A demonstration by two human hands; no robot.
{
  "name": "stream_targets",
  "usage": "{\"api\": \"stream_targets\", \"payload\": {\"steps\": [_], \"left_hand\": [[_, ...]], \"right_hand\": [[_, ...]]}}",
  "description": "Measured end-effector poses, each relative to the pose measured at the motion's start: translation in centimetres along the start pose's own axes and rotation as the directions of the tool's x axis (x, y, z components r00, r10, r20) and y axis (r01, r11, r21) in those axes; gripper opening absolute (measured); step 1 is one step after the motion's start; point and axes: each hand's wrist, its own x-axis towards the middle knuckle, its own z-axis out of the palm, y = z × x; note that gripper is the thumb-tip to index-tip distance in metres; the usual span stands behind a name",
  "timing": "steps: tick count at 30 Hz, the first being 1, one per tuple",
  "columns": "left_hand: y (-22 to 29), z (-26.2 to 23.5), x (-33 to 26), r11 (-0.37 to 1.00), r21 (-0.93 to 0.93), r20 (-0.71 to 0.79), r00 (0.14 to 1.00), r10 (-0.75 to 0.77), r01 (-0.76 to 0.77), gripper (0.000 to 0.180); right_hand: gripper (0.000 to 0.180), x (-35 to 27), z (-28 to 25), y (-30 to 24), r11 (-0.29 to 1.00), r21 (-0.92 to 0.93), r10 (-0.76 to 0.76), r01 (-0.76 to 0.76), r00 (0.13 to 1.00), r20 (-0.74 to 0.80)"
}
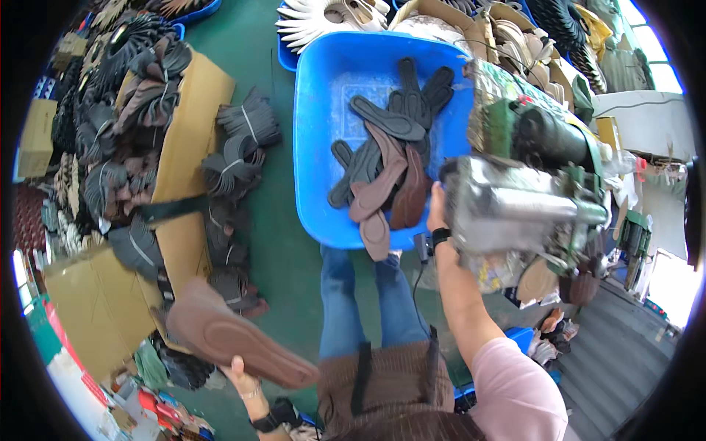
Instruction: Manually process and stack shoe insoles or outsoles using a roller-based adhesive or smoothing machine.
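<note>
My left hand point(239, 375) holds a brown shoe insole point(235, 334) low at my left side, above the green floor. My right hand point(437, 207) reaches forward to the near edge of a metal machine point(515, 202); its fingers are partly hidden behind the machine, so whether it grips anything is unclear. A black band sits on that wrist. Just left of the right hand stands a blue plastic tub point(323, 110) holding several dark grey and brown insoles point(386, 169), one brown insole hanging over its near rim.
Cardboard boxes point(184, 140) with bundled dark insoles lie at left, and more bundles point(243, 147) rest on the green floor. White insoles point(323, 18) fill a bin at the top. Crates of soles stand behind the machine at upper right. My legs are below the tub.
</note>
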Motion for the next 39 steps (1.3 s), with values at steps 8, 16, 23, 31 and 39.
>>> {"api": "stream_targets", "payload": {"steps": [8, 16, 23, 31, 39], "left_hand": [[-0.3, -3.2, 5.6, 0.986, 0.112, -0.081, 0.99, -0.118, 0.127, 0.091], [3.1, 0.9, 11.3, 0.967, 0.246, 0.097, 0.991, -0.089, 0.063, 0.09], [6.3, 5.5, 12.5, 0.984, 0.158, 0.302, 0.944, -0.13, 0.085, 0.103], [10.0, 9.3, 10.6, 0.983, 0.186, 0.313, 0.948, -0.055, -0.004, 0.102], [11.0, 9.2, 9.6, 0.975, 0.213, 0.312, 0.95, 0.0, -0.07, 0.103]], "right_hand": [[0.074, 3.3, 14.1, -1.2, 0.988, 0.146, 0.038, -0.056, 0.992, 0.122], [0.081, -0.3, 17.4, -2.9, 0.974, 0.039, -0.212, 0.222, 0.962, -0.174], [0.084, -14.1, 11.5, -8.8, 0.877, -0.27, -0.471, 0.397, 0.603, -0.643], [0.066, -9.9, 12.6, -17.5, 0.794, -0.016, -0.326, 0.607, 0.404, -0.855], [0.102, -8.0, 20.9, -14.3, 0.879, -0.363, -0.449, 0.309, 0.793, -0.413]]}}
